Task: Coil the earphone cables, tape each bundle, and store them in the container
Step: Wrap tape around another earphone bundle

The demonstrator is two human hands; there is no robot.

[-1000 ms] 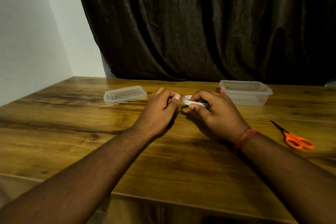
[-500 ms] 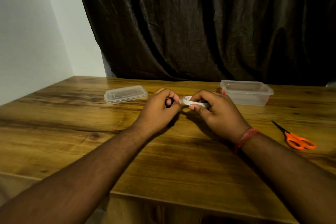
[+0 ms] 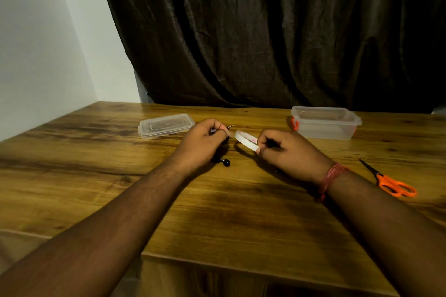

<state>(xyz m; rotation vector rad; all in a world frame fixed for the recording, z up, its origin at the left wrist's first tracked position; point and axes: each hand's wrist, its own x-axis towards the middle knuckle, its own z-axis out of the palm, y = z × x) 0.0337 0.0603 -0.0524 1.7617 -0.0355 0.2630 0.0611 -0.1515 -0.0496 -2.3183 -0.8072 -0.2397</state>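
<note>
- My left hand (image 3: pixel 201 143) has its fingers curled around the coiled black earphone cable (image 3: pixel 220 160); an earbud sticks out below my palm and the plug shows above my knuckles.
- My right hand (image 3: pixel 288 153) pinches the white tape roll (image 3: pixel 245 140) just beside the left.
- The clear container (image 3: pixel 324 123) sits on the desk (image 3: pixel 217 212) to the far right, its lid (image 3: pixel 165 125) to the far left.
- Orange scissors (image 3: pixel 391 182) lie by my right wrist.

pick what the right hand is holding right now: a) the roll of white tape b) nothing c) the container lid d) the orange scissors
a: the right hand pinches the roll of white tape, while the orange scissors lie untouched on the table to its right and the container lid lies beyond the left hand.
</note>
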